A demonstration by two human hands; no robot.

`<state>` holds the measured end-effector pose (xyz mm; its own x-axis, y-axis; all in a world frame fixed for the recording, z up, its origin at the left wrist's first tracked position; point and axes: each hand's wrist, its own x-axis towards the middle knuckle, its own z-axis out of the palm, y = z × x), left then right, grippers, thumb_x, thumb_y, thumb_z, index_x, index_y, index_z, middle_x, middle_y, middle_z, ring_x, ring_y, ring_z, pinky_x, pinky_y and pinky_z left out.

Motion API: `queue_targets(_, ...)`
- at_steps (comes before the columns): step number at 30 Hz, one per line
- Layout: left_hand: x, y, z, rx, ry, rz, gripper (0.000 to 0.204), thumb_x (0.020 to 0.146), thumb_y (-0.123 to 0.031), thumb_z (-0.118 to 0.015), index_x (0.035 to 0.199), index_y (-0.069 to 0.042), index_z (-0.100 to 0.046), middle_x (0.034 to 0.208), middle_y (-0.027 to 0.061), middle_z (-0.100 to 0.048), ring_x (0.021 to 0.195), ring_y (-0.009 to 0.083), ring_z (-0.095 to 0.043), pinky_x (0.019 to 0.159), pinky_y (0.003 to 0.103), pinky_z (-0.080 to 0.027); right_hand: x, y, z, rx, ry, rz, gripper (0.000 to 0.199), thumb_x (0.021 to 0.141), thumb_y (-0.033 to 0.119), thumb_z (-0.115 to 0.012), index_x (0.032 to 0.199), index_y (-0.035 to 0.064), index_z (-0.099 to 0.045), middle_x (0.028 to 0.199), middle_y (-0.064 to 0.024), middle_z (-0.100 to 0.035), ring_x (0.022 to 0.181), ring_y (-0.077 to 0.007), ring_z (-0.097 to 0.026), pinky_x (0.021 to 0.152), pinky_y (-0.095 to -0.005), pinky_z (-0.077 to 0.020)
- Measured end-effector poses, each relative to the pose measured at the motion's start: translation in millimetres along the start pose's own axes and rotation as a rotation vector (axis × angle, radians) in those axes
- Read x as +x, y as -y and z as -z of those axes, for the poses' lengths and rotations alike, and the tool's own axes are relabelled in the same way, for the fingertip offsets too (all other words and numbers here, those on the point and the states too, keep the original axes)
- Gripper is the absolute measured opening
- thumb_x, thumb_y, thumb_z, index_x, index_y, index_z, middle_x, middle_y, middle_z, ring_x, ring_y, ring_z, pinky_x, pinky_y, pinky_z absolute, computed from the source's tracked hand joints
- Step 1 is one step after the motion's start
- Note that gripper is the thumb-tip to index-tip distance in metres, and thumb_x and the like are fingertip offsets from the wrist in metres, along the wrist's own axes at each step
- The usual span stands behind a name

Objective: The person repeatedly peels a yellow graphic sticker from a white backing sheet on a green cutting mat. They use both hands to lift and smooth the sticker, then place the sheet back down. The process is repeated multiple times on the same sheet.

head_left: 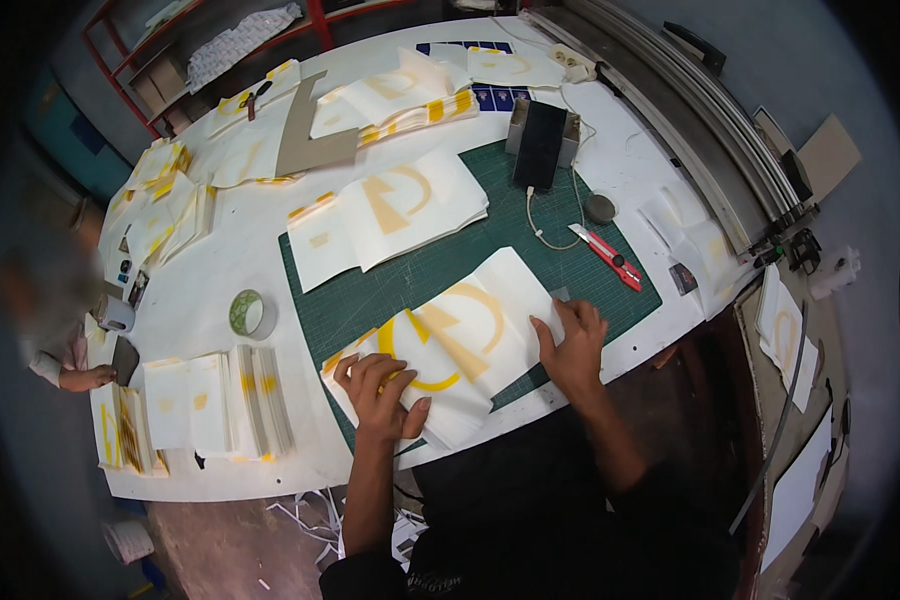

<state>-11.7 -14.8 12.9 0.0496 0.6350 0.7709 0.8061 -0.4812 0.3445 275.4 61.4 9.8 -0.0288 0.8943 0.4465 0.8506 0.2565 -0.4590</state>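
In front of me, a stack of white paper sheets [500,290] with yellow printed shapes lies on a green cutting mat [440,265]. Its top sheet is bent up in a ridge near the middle. My left hand [378,392] is curled over the left part of that sheet, gripping it, the thumb at the near edge. At the stack's right edge rests my right hand [575,350], thumb and fingers apart and touching the paper. A second printed stack [390,215] lies farther back, partly on the mat. A red utility knife [610,258] lies to the right, its blade out.
A phone [538,145] with a cable leans on a metal box. Nearby is a small round tin [600,208]. A tape roll [252,314] and paper bundles [210,405] stand left. Another person's hand [88,377] is at far left. A long metal rail machine [670,120] borders the right.
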Motion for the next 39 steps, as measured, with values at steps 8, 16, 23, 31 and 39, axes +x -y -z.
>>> queue_targets(8,1.4,-1.6,-1.1,-0.015,0.011,0.029,0.038,0.077,-0.043,-0.067,0.087,-0.007,-0.073,0.092,0.0095,-0.069,0.097,0.0306,-0.062,0.100,0.053,-0.035,2.3,-6.0,-2.9,0.044,-0.114,0.128,0.033,0.081,0.009,-0.082,0.111,0.0012,-0.070,0.106,-0.0138,-0.062,0.102,-0.0325,-0.059,0.089,-0.0472,-0.0411)
queue_targets(16,3.8,0.1,-1.4,-0.027,0.013,0.040,0.037,0.080,-0.043,-0.066,0.086,-0.007,-0.073,0.091,0.0097,-0.069,0.095,0.0307,-0.062,0.098,0.053,-0.036,10.1,-1.7,-7.3,0.083,-0.053,-0.105,0.023,0.083,0.014,-0.084,0.091,-0.0004,-0.068,0.092,-0.0146,-0.065,0.087,-0.0310,-0.061,0.082,-0.0432,-0.0443)
queue_targets(23,5.5,-0.1,-2.6,-0.022,0.022,0.052,0.039,0.081,-0.044,-0.065,0.086,-0.007,-0.073,0.090,0.0101,-0.070,0.092,0.0307,-0.063,0.097,0.053,-0.036,8.7,3.8,-5.8,0.158,-0.092,-0.078,0.020,0.085,0.013,-0.082,0.087,0.0013,-0.065,0.084,-0.0115,-0.065,0.083,-0.0297,-0.060,0.081,-0.0440,-0.0428)
queue_targets(31,7.5,-0.8,-2.5,-0.013,0.040,0.050,0.043,0.086,-0.045,-0.058,0.086,-0.004,-0.071,0.091,0.0119,-0.067,0.092,0.0323,-0.062,0.093,0.054,-0.036,14.8,-7.0,-9.3,0.062,-0.086,-0.027,0.013,0.086,0.004,-0.077,0.085,0.0036,-0.064,0.090,-0.0119,-0.064,0.088,-0.0310,-0.060,0.082,-0.0438,-0.0394)
queue_targets(39,10.3,-1.3,-3.2,-0.019,0.058,0.055,0.043,0.088,-0.046,-0.056,0.087,-0.005,-0.070,0.092,0.0123,-0.068,0.092,0.0329,-0.062,0.092,0.054,-0.036,8.5,-15.1,-11.3,-0.134,-0.175,0.221,0.024,0.083,0.004,-0.079,0.104,-0.0012,-0.071,0.108,-0.0127,-0.070,0.096,-0.0287,-0.063,0.085,-0.0436,-0.0408)
